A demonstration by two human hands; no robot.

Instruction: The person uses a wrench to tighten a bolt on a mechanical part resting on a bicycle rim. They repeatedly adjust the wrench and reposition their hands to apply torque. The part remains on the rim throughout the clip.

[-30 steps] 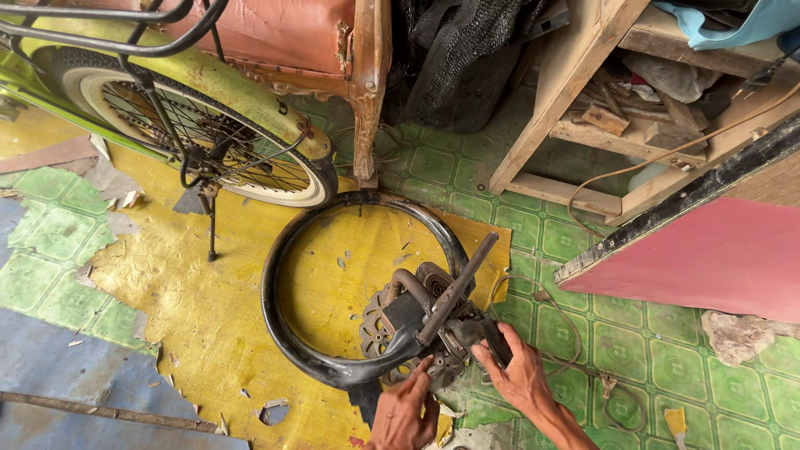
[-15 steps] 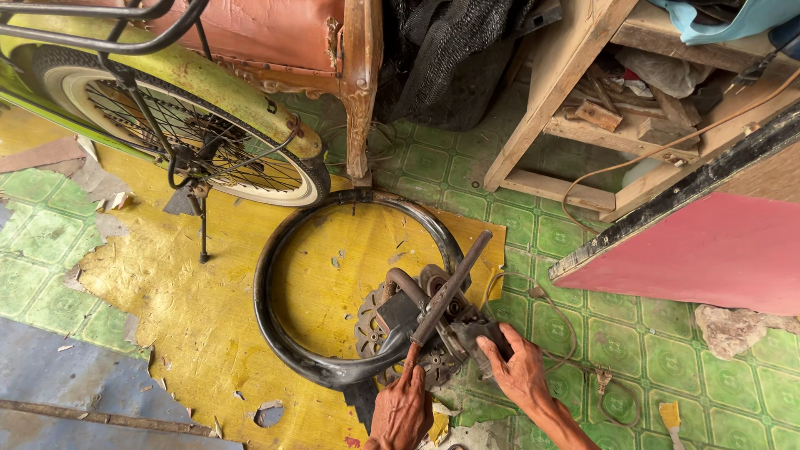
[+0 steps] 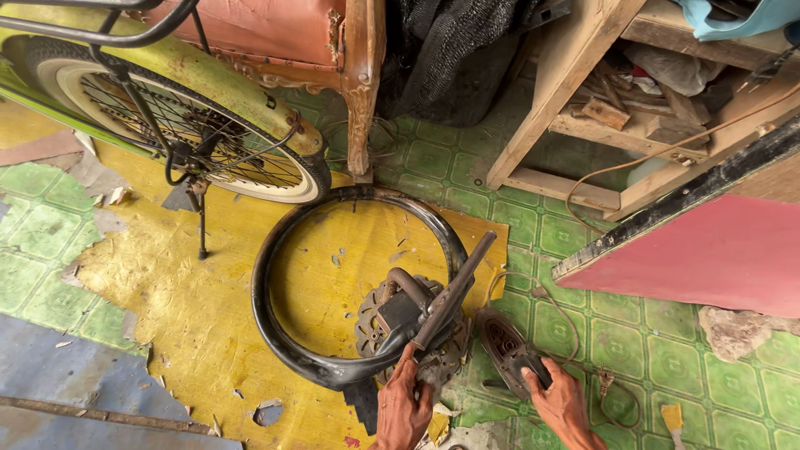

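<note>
Your left hand [image 3: 402, 407] is closed around the lower end of a rusty metal bar [image 3: 450, 292], which leans over the black tyre [image 3: 275, 333] on the yellow sheet [image 3: 167, 300]. Your right hand [image 3: 564, 406] grips an old clothes iron [image 3: 508, 350] lying on the green tiles just beside the tyre. Under the bar sits a brake disc [image 3: 371, 321]. A bicycle wheel [image 3: 179, 137] stands behind, a red board [image 3: 708, 250] at the right.

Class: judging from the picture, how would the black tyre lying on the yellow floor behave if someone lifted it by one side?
The black tyre would probably sag out of round: it's an open rubber hoop. It lies flat, so rolling seems unlikely.
</note>
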